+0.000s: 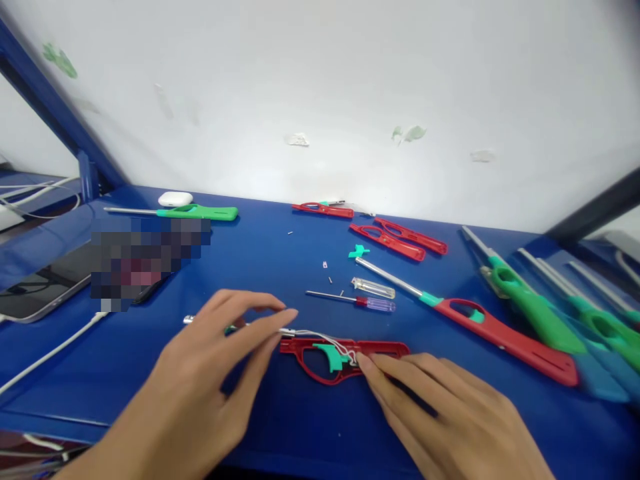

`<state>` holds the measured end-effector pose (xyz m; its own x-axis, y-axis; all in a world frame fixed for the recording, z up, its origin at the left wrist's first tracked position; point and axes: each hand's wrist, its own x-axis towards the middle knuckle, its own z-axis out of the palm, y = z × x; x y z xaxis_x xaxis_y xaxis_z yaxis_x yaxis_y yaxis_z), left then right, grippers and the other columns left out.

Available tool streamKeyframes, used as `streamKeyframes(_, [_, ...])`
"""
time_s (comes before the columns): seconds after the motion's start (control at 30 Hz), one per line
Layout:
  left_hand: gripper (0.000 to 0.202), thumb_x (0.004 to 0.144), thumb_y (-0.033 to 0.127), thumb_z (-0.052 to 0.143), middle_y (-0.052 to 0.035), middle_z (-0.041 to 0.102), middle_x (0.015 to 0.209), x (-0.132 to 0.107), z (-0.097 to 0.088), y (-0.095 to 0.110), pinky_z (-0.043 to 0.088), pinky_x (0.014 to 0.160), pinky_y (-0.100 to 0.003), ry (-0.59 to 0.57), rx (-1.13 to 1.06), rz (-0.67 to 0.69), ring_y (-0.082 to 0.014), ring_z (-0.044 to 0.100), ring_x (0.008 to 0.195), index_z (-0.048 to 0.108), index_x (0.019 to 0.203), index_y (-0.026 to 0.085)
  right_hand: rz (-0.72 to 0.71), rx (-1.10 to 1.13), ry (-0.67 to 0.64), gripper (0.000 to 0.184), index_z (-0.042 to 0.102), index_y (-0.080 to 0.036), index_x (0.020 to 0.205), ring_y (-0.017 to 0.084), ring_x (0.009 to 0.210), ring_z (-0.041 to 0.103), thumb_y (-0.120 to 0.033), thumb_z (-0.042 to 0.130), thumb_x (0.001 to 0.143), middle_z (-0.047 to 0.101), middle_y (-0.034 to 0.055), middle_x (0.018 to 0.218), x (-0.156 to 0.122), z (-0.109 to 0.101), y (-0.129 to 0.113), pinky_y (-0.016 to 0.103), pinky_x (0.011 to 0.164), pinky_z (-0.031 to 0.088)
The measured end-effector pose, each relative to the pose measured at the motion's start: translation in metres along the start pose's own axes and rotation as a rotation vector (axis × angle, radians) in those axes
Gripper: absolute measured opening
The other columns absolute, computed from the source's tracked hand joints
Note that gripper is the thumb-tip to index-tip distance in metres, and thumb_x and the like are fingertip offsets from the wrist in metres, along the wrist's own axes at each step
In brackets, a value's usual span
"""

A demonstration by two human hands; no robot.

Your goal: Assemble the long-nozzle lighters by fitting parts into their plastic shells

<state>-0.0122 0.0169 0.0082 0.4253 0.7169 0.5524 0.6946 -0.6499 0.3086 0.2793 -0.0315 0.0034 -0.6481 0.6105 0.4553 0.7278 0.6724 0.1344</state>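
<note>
An opened red lighter casing half (395, 348) lies in front of me, with a teal trigger (333, 358) inside it. White wires (320, 335) run from the end of a metal lighter tube (287, 331) into the casing. My left hand (215, 373) is closed over that tube at the casing's front, its thumb and fingers hiding most of the length. The tube's tip (189, 319) pokes out on the far left side. With fingertips pinched together, my right hand (445, 407) presses the wires near the trigger; what lies under those fingertips is partly hidden.
Beyond the hands lie a screwdriver (376, 304), a clear lighter tank (373, 288), a teal piece (359, 252) and red casing halves (387, 242). A red lighter (505, 338) and several green ones (537, 307) are right. Phone (50, 277) and cable (55, 353) are left.
</note>
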Motion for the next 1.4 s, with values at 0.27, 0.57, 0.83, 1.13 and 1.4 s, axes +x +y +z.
streamKeyframes(0.27, [0.024,0.112,0.043,0.057,-0.0015,0.075,0.125,-0.017,-0.001,-0.044,0.058,0.103,-0.041,-0.140,0.021,-0.110,-0.0238,0.073,0.111,0.080,0.113,0.036,0.015,-0.002,0.052,0.052,0.083,-0.023,0.115,0.015,0.074,0.082,-0.013,0.032,0.115,0.087,-0.0052,0.100,0.000,0.004,0.001,0.031,0.059,0.063])
streamKeyframes(0.57, [0.019,0.111,0.037,0.060,0.0019,0.078,0.108,-0.014,-0.011,-0.031,0.060,0.085,-0.024,-0.112,-0.060,-0.072,-0.0158,0.076,0.095,0.079,0.108,0.033,0.047,0.004,0.088,0.048,0.083,-0.024,0.117,0.015,0.071,0.081,-0.014,0.036,0.115,0.087,-0.0034,0.099,0.000,0.004,0.003,0.030,0.060,0.063])
streamKeyframes(0.83, [0.027,0.110,0.024,0.057,0.0009,0.078,0.102,-0.011,-0.016,-0.025,0.062,0.074,-0.019,-0.104,-0.037,0.043,-0.0123,0.078,0.082,0.081,0.099,0.030,0.043,0.007,0.079,0.047,0.083,-0.025,0.118,0.016,0.072,0.082,-0.015,0.038,0.114,0.087,-0.0043,0.100,-0.003,0.005,0.003,0.032,0.062,0.066])
streamKeyframes(1.13, [0.045,0.100,0.002,0.046,-0.0024,0.080,0.107,-0.009,-0.022,-0.028,0.065,0.078,-0.024,-0.168,0.056,0.211,-0.0146,0.076,0.087,0.078,0.120,0.027,0.043,0.026,0.033,0.048,0.083,-0.025,0.122,0.018,0.077,0.083,-0.015,0.037,0.112,0.087,-0.0035,0.105,-0.004,0.003,0.005,0.031,0.065,0.068])
streamKeyframes(1.4, [0.031,0.111,0.023,0.051,-0.0078,0.076,0.125,-0.022,-0.015,-0.025,0.063,0.097,-0.045,-0.221,0.186,0.133,-0.0273,0.075,0.111,0.075,0.130,0.025,0.033,0.003,0.022,0.047,0.082,-0.027,0.126,0.019,0.082,0.084,-0.017,0.037,0.113,0.087,-0.0052,0.111,-0.006,0.006,0.005,0.031,0.071,0.068])
